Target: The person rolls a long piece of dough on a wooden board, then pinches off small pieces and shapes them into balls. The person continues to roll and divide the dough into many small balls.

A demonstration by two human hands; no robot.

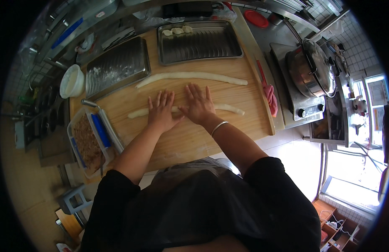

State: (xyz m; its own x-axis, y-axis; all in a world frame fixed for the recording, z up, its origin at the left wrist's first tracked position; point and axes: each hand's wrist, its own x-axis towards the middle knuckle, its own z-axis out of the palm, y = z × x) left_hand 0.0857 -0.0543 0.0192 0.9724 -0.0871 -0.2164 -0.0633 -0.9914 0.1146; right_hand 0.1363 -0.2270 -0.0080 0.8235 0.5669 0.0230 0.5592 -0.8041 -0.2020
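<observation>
A rope of pale dough (229, 108) lies across the wooden board (181, 143) in front of me. Both palms rest flat on its middle, fingers pointing away from me. My left hand (160, 110) covers part of its left half, and my right hand (198, 103), with a bangle on the wrist, covers the part right of centre. The thumbs come close together between them. Neither hand grasps anything. Beyond my fingertips a second, longer dough rope (191, 75) curves across the board.
Behind the ropes are a metal tray (200, 53) holding several dumplings (177, 30) and a flour-dusted tray (118, 63). To the left stand a white bowl (75, 82), a steel rolling pin (111, 130) and a tub of filling (86, 141). A lidded pot (307, 69) sits on a cooker at right.
</observation>
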